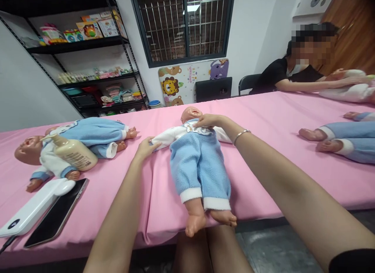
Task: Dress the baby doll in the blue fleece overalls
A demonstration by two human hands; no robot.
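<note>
A baby doll lies on its back in front of me, head away from me and feet at the table's near edge. It wears a fleecy outfit with light blue trousers, white sleeves and an animal-face chest. My left hand is closed around the blue cuff of the sleeve on the left; the doll's hand there is hidden. Over the upper chest, my right hand has its fingers bent together at the outfit's collar, just below the doll's chin. A bracelet circles my right wrist.
On the pink-covered table, a second doll lies left beside a pump bottle. Nearer are a white handheld device with a cable and a phone. At right lies another doll; a co-worker handles one beyond.
</note>
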